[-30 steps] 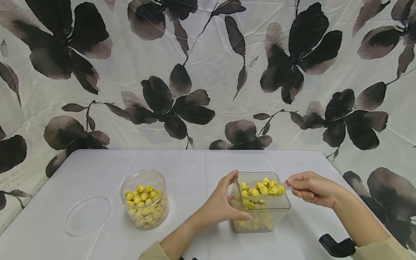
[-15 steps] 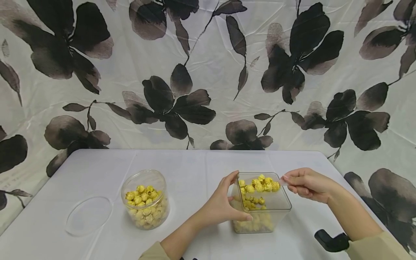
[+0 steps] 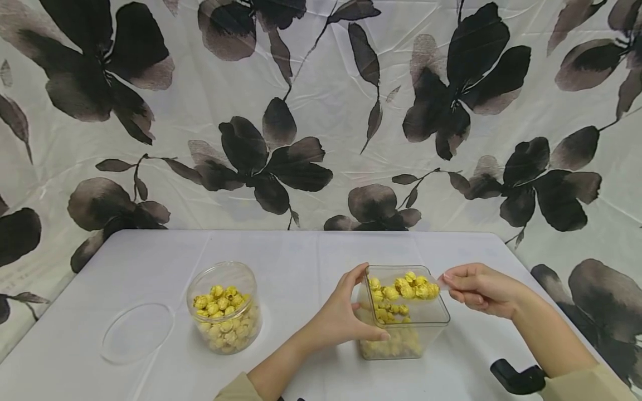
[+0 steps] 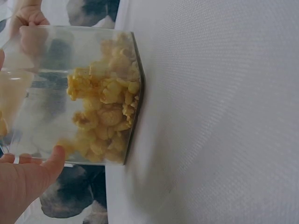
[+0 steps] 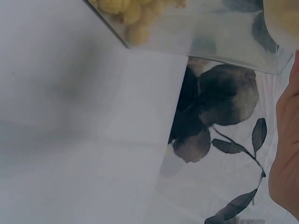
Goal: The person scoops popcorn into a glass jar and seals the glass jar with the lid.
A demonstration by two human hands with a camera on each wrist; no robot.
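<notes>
Change: right hand (image 3: 482,292) has backed off to the right and a touch lower vs half a second ago, clear scoop (image 3: 443,283) and its popcorn load (image 3: 407,288) going with it. Close to the one-second-ago position, though more of the popcorn below (image 3: 391,313) shows now. Left hand (image 3: 342,318), square clear box (image 3: 431,336), round clear jar (image 3: 220,274) look unmoved. Judgement: a small in-and-out shift, not progress as such; scoop is loaded but its load is over the box mouth, so work reads as mid-scoop.

Hands: right has thumb and fingers pinched on the scoop handle; left is clamped round the box's left side, thumb at near face, fingers toward far corner. Box stands on the white counter (image 3: 281,245), right of centre.

Edges/room: scoop handle crosses the box's right rim; can't tell if touching. Load sits near that rim, so spill looks likeliest there. Box and jar well apart, left forearm (image 3: 281,359) angling through the near part of that gap. Strip of counter behind the box up to the back edge, floral cloth (image 3: 371,167) beyond. Clear round lid (image 3: 137,334) lies left of the jar, apart from it.
</notes>
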